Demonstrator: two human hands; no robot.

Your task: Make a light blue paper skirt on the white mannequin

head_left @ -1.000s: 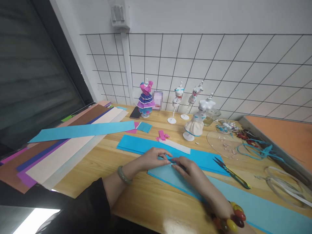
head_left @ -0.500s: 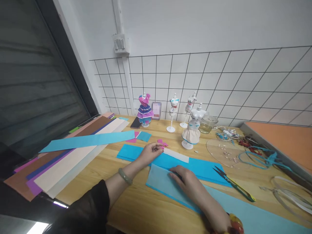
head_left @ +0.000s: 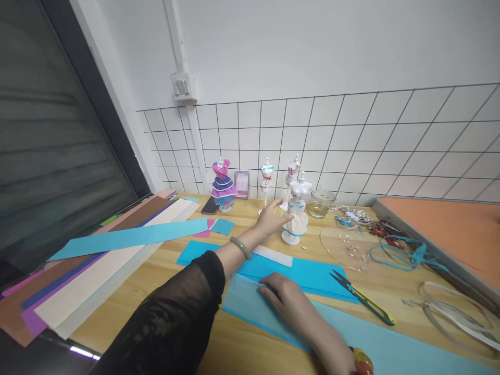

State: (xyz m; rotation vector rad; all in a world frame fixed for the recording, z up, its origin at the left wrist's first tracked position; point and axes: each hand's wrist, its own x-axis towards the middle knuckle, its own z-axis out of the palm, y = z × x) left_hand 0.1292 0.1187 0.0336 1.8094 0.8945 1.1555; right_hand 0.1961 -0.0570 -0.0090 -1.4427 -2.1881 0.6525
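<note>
While the left hand point(head_left: 269, 219) stretches out over the table point(head_left: 234, 344), its thumb and fingers stand wide apart beside the cream skirt point(head_left: 297, 223) of a small white mannequin point(head_left: 300, 190). The thumb overlaps the skirt's left edge in the view, and whether it touches the cloth I cannot tell. That mannequin stands upright on its round base, just behind the bright blue paper point(head_left: 316, 276). A green bangle point(head_left: 241, 248) circles the left wrist, above a black sleeve point(head_left: 167, 312).

The right hand point(head_left: 287, 299) lies on the pale blue paper point(head_left: 375, 333) near its left end, fingers bent; whether they pinch anything I cannot tell. This long sheet runs along the near side of the bright blue paper, on which a white strip point(head_left: 275, 257) lies. Open scissors point(head_left: 367, 300) rest with their blades across the right end of the bright blue paper and their handles on the table.

Farther back, a figure in a tiered dress point(head_left: 224, 188) stands next to a phone point(head_left: 210, 205), and a glass jar point(head_left: 321, 204) sits behind the mannequin, to its right.
</note>
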